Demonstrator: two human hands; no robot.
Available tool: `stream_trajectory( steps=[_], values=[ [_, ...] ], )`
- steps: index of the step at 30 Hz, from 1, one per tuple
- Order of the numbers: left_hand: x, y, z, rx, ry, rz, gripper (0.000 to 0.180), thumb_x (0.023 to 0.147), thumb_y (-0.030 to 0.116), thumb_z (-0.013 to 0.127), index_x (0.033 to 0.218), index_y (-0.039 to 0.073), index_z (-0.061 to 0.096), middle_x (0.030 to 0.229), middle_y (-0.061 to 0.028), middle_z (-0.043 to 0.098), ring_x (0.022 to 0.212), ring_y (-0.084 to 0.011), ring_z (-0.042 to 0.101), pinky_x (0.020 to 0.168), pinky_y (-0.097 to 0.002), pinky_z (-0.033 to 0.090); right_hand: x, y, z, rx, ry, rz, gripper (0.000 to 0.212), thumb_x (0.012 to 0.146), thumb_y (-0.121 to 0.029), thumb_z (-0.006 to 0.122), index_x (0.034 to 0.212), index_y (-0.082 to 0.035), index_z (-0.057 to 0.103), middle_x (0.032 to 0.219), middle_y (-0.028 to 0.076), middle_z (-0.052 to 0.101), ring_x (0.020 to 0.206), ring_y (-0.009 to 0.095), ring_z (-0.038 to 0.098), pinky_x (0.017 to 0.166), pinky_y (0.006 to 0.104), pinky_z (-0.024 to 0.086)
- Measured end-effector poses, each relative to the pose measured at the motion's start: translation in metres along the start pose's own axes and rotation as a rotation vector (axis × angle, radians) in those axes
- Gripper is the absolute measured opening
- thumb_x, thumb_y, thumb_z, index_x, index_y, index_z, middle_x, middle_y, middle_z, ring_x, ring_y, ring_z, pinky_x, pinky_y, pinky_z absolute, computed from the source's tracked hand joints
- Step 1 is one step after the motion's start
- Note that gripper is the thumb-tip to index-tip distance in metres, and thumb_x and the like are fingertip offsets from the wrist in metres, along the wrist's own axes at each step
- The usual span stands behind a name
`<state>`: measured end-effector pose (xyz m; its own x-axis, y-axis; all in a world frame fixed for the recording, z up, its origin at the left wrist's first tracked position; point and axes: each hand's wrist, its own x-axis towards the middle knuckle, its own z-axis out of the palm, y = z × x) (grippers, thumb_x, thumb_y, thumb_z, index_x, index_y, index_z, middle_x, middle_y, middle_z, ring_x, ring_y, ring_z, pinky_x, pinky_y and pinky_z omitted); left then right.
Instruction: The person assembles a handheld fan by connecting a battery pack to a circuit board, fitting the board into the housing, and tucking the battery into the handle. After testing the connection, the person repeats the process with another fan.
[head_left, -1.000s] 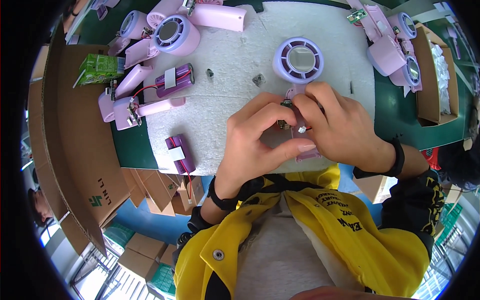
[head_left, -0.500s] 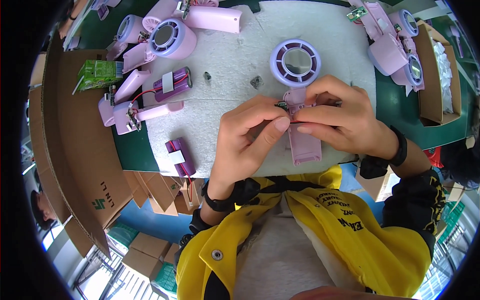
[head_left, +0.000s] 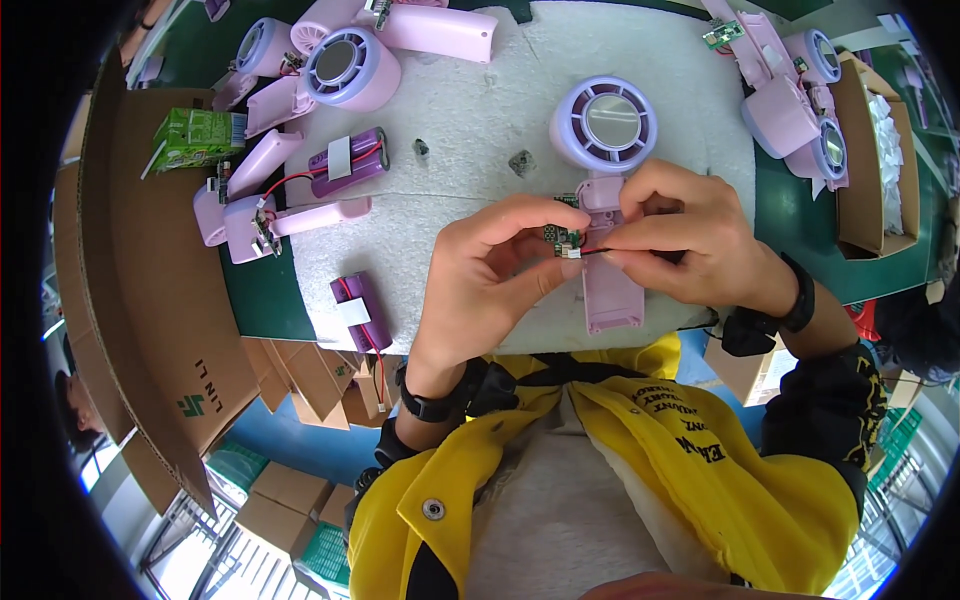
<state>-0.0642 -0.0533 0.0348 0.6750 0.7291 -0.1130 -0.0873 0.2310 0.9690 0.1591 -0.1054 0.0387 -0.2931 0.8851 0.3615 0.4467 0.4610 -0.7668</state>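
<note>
hands at work on the near side of a fan (head_left: 612, 120). a second earlier, the white plug (head_left: 572, 253) hung free of the circuit board (head_left: 562, 237); it now lies against the board's edge, just to the near left of the fan's neck. this suggests that the joining of lead to board is well advanced, though whether the plug is fully seated cannot be told. the left hand (head_left: 480, 262) grips the board between thumb and fingers; the right hand (head_left: 690, 235) pinches the thin dark wires (head_left: 594, 251) a little behind the plug. the open handle (head_left: 612, 295) runs from the fan toward the person, partly hidden by the right hand.

materials: the fan is a round drum of smooth, pale purple plastic, with spokes about a shiny, mirror-like disc. the handle is a shallow pink trough with a thin raised rim. the board is flat, green and set with small parts. beneath the fan lies a white foam sheet (head_left: 460, 110), grainy and pitted. well to the near left of the fan, a battery pack (head_left: 372, 322) shows glossy purple wrap and a white patch.
</note>
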Motion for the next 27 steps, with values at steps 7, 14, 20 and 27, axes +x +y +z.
stream_trajectory(
  steps=[7, 14, 20, 27],
  values=[
    [-0.0019, 0.0006, 0.0004, -0.006, 0.015, -0.043, 0.038, 0.079, -0.019, 0.068, 0.114, -0.006, 0.063, 0.109, -0.0141, 0.067, 0.103, -0.0200, 0.065, 0.088, -0.0314, 0.057, -0.0003, -0.0010, -0.0032, -0.004, -0.039, 0.004, 0.017, 0.068, 0.002, 0.077, 0.084, -0.003, 0.073, 0.085, 0.006, 0.055, 0.056, 0.013, 0.056, 0.048, 0.0251, 0.042],
    [0.0004, -0.0016, 0.0028, -0.071, 0.044, 0.010, 0.038, 0.079, -0.017, 0.070, 0.114, -0.004, 0.062, 0.106, -0.0117, 0.068, 0.098, -0.0152, 0.066, 0.084, -0.0279, 0.058, 0.0000, 0.0001, -0.0041, -0.021, -0.028, -0.027, 0.017, 0.068, 0.003, 0.077, 0.083, -0.003, 0.072, 0.084, 0.006, 0.055, 0.056, 0.013, 0.055, 0.047, 0.0253, 0.042],
    [-0.0014, -0.0047, 0.0016, -0.019, 0.055, 0.073, 0.040, 0.078, -0.016, 0.072, 0.114, -0.002, 0.061, 0.104, -0.0093, 0.068, 0.096, -0.0143, 0.067, 0.083, -0.0272, 0.058, -0.0009, -0.0010, -0.0022, -0.131, 0.014, -0.112, 0.021, 0.064, 0.003, 0.077, 0.084, -0.005, 0.071, 0.084, 0.006, 0.056, 0.055, 0.014, 0.055, 0.046, 0.0260, 0.042],
    [-0.0010, -0.0060, 0.0049, 0.018, 0.084, 0.119, 0.037, 0.077, -0.016, 0.072, 0.110, -0.002, 0.063, 0.103, -0.0090, 0.066, 0.095, -0.0147, 0.067, 0.083, -0.0272, 0.058, -0.0016, -0.0050, -0.0059, -0.300, -0.020, -0.217, 0.025, 0.062, 0.000, 0.077, 0.085, -0.004, 0.071, 0.084, 0.005, 0.056, 0.054, 0.014, 0.054, 0.043, 0.0271, 0.042]
  ],
)
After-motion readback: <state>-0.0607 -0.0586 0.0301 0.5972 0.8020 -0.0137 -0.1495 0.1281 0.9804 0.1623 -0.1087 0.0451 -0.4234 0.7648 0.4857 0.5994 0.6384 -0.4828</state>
